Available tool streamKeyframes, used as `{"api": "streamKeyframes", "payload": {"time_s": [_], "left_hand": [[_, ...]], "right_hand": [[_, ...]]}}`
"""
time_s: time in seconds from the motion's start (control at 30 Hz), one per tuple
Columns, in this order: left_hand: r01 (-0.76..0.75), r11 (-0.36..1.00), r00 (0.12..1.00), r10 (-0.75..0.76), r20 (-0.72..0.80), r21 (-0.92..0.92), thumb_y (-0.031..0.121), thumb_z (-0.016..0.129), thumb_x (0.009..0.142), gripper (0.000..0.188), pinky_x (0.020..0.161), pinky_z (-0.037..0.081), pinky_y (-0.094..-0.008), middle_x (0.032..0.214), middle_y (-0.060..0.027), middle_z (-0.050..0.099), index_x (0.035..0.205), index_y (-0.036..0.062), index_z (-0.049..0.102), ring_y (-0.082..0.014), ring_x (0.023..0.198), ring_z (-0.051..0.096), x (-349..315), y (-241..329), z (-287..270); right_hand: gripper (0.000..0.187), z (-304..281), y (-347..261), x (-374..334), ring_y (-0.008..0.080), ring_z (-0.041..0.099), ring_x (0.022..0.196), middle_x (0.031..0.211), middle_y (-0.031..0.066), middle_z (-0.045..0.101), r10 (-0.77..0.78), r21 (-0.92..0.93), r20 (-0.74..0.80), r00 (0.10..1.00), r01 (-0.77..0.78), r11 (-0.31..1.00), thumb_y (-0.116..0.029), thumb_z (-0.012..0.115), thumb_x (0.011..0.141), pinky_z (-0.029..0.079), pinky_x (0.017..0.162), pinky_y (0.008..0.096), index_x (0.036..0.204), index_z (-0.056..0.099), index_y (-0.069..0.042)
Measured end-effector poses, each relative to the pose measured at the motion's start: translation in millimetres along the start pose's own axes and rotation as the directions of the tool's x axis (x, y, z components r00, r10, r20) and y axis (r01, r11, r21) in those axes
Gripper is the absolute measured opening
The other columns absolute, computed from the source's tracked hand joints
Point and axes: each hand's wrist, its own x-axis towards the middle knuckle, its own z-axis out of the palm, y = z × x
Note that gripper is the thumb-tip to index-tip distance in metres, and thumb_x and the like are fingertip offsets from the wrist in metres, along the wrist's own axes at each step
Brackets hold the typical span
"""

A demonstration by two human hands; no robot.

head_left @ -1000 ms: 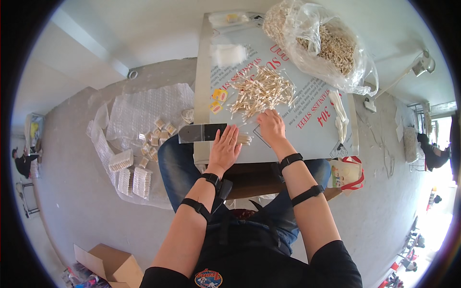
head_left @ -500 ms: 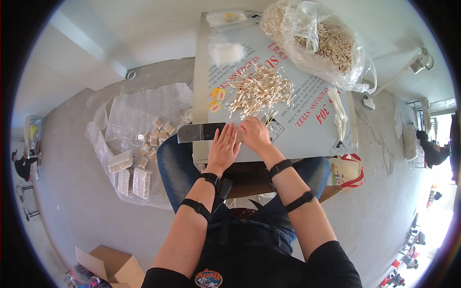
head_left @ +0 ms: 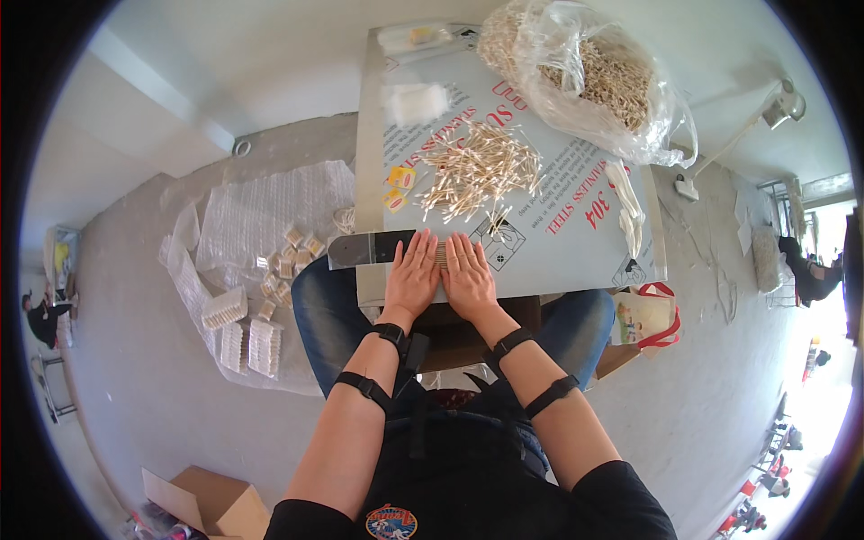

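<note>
At the near edge of the table, both hands lie flat side by side with fingers stretched forward. My left hand (head_left: 414,277) rests over the right end of a flat dark strip (head_left: 369,250), which juts past the table's left edge. My right hand (head_left: 467,277) lies just beside it, its fingers straight. Between the two hands shows a small row of thin sticks (head_left: 442,256), seemingly cotton swabs; the rest is hidden under the palms. Beyond the fingertips spreads a loose pile of cotton swabs (head_left: 481,171), with a few stray swabs (head_left: 497,221) nearer my right hand.
A clear plastic bag (head_left: 612,85) full of swabs stands at the far right. Yellow cards (head_left: 400,177) and white plastic sleeves (head_left: 418,103) lie left; a white bundle (head_left: 625,207) lies right. On the floor, bubble wrap (head_left: 270,202) carries packed swabs (head_left: 229,309). An open carton (head_left: 211,504) stands lower left.
My right hand has come down from a curled pose to lie flat with its fingers straightened beside my left hand. The left hand stays nearly in place. The whole view has shifted slightly.
</note>
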Motion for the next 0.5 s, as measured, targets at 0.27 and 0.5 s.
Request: {"api": "streamKeyframes", "payload": {"time_s": [0.27,0.5], "left_hand": [[0.009,1.000,1.000,-0.009,0.007,0.016,0.030,0.050,0.096,0.057,0.117,0.020,-0.0471,0.155,-0.0128,0.031,0.146,0.0063,0.037,-0.0272,0.143,0.030,1.7,5.0,-7.2],[0.004,0.999,1.000,-0.004,-0.003,0.051,0.030,0.052,0.095,0.057,0.116,0.023,-0.0471,0.154,-0.0134,0.032,0.145,0.0049,0.038,-0.0271,0.142,0.031,2.1,5.2,-5.4]], "right_hand": [[0.022,-9.9,25.4,29.5,0.0301,0.058,0.109,0.111,0.0108,0.062,0.098,0.242,-0.063,0.993,-0.079,0.967,-0.010,0.060,0.084,0.046,0.094,0.0420,0.106,0.064,-0.007],[0.011,-19.5,30.2,78.2,0.0287,0.059,0.103,0.103,0.0114,0.062,-0.003,0.059,0.351,0.936,-0.018,0.998,-0.007,0.059,0.082,0.050,0.087,0.0392,0.092,0.064,-0.007]]}}
